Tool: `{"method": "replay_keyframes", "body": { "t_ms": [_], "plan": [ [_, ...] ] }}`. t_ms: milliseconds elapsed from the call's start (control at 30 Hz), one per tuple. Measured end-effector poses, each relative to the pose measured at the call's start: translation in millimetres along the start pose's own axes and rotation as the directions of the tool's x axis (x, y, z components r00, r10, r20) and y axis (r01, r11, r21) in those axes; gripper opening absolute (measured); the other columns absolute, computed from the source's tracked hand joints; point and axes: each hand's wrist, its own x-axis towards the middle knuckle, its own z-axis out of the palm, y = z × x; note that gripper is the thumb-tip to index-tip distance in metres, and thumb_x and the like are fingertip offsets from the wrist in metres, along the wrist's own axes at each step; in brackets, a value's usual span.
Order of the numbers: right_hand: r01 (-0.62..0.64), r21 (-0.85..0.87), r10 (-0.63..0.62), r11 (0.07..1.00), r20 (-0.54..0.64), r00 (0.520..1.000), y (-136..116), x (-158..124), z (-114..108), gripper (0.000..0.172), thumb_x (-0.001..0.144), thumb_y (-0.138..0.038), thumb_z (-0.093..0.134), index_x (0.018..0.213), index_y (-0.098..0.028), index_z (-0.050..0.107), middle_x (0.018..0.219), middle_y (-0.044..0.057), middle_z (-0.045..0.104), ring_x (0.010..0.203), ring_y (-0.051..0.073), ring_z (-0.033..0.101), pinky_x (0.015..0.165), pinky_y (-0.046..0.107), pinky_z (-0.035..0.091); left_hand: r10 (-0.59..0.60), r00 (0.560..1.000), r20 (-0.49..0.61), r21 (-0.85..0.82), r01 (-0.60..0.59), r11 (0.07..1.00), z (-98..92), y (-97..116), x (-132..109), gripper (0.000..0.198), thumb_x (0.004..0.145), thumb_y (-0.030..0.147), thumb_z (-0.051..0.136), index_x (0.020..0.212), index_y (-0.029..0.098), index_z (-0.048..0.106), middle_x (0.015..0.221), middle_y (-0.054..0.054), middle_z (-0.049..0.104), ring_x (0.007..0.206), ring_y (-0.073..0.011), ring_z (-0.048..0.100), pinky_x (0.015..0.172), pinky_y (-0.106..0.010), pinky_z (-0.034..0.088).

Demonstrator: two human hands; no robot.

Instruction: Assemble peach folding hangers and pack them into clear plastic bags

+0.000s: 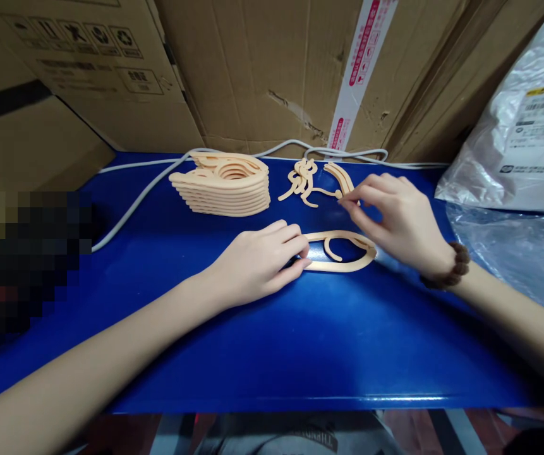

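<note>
- The stack of peach pieces [224, 196] sits on the blue worktop [262, 354].
- Right of the stack and nearer the person, an oval frame [338, 266] lies flat; the left hand [272, 256] has its grip closed around the frame's left end.
- Farther right of the stack, the right hand [390, 208] brings its fingertips close beside a loose hook [323, 191]; whether that grip holds it, one cannot tell.

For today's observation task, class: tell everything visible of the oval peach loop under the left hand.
The pale peach, plastic-looking oval loop lies roughly flat on the glossy blue tabletop, lengthwise from left to right. A slim curved strip shows inside its opening. Its right end is rounded; the person's left hand holds and hides its left end.
</note>
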Motion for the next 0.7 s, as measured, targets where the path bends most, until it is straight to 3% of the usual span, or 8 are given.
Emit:
{"method": "replay_keyframes", "body": {
  "t_ms": [100,300,533,700],
  "plan": [
    [-0.062,-0.012,0.061,0.998,-0.012,0.998,12.2,16.9,0.5,0.028,0.100,-0.034,0.048,0.093,-0.019,0.071,0.087,0.009,0.068,0.081,0.024,0.061,0.076,0.039,0.043,0.014,1.000,-0.013,0.011,-0.014,1.000,-0.8,0.1,0.3,0.023,0.103,0.029,0.042,0.094,0.018,0.060,0.093,-0.002,0.063,0.086,-0.0179,0.055,0.066,-0.030,0.040],
    [-0.069,-0.113,0.080,0.991,0.091,0.993,29.3,41.6,6.7,0.032,0.100,-0.035,0.045,0.092,-0.020,0.072,0.092,0.013,0.069,0.089,0.028,0.060,0.080,0.043,0.044,0.018,0.999,-0.047,0.023,-0.017,1.000,-2.0,0.5,-0.2,0.024,0.103,0.028,0.043,0.092,0.018,0.061,0.093,-0.002,0.063,0.085,-0.0178,0.055,0.065,-0.029,0.040],
    [-0.106,-0.203,0.136,0.973,0.139,0.981,26.6,55.2,14.4,0.035,0.101,-0.032,0.044,0.095,-0.014,0.073,0.099,0.016,0.072,0.098,0.032,0.062,0.084,0.044,0.043,-0.028,0.995,-0.092,-0.013,0.027,1.000,-4.6,3.0,-1.5,0.021,0.102,0.028,0.045,0.089,0.017,0.058,0.092,-0.002,0.061,0.083,-0.0160,0.056,0.062,-0.027,0.038],
    [-0.107,-0.220,0.153,0.970,0.204,0.967,25.4,67.3,27.1,0.031,0.096,-0.030,0.047,0.094,-0.015,0.075,0.098,0.014,0.072,0.098,0.032,0.063,0.085,0.043,0.042,0.005,0.993,-0.119,-0.039,-0.009,0.999,-4.0,2.9,-2.1,0.025,0.103,0.030,0.047,0.088,0.017,0.062,0.100,-0.003,0.059,0.083,-0.0136,0.056,0.061,-0.025,0.038]
  ]
}}
